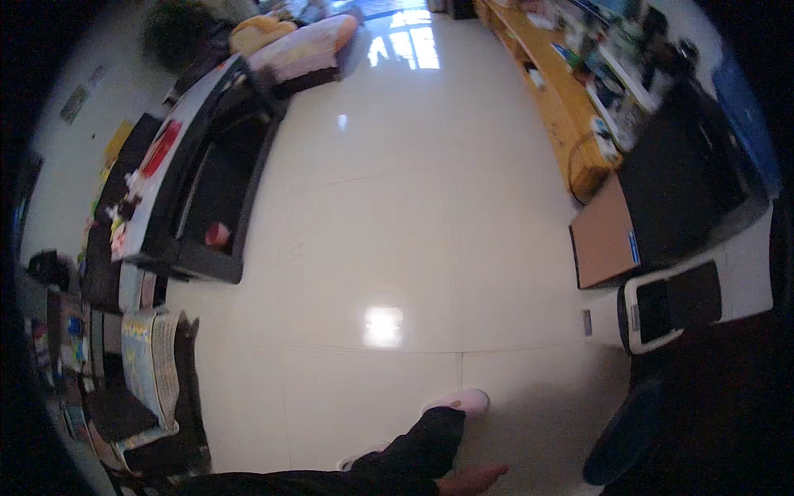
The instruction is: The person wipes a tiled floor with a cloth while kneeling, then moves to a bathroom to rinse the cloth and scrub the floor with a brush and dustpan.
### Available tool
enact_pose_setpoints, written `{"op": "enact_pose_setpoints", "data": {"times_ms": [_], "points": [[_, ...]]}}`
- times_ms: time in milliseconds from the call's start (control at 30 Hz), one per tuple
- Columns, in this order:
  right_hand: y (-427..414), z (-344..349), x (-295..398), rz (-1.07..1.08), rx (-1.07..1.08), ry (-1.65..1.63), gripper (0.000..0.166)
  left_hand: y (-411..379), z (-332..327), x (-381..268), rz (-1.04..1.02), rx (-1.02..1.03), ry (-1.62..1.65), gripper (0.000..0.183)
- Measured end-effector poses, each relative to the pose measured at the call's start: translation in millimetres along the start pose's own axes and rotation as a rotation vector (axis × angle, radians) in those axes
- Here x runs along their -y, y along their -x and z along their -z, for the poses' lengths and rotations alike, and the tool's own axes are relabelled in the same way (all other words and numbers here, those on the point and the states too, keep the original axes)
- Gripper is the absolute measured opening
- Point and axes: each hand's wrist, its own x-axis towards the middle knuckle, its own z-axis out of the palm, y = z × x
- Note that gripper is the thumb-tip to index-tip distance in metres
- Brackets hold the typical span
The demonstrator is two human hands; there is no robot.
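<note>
My right hand hangs low at the bottom edge, beside my dark trouser leg. It seems to hold nothing, though blur hides how its fingers are set. My left hand is out of view. A pale pink slipper is on my forward foot, and part of a second slipper shows behind it. Before me stretches a glossy cream tiled floor with bright reflections.
At left stand a dark table with a pale top and a cloth-draped chair. A pink-covered seat lies beyond. Along the right run a cluttered wooden cabinet, a brown-sided box and a white-rimmed bin.
</note>
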Motion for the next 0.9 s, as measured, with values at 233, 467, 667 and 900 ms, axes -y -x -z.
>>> {"op": "enact_pose_setpoints", "data": {"times_ms": [233, 467, 667, 900], "points": [[-2.5, -57.4, -46.7, -0.225, 0.300, -0.050, 0.045, 224.8, 84.7, 93.1, 0.348, -0.724, 0.340, 0.027], [-73.5, -173.7, -98.6, 0.031, 0.185, 0.809, 0.042, 544.2, 197.1, 259.2, 0.867, -1.064, -0.114, 0.027], [-90.9, -255.7, -152.5, 0.043, 0.210, 1.030, 0.040, 593.6, 180.3, 261.1, 1.031, -1.099, 0.135, 0.030], [-110.5, -343.3, -220.0, 0.034, 0.133, 1.276, 0.036, 511.5, 188.5, 196.4, 0.567, -0.886, 0.099, 0.036]]}}
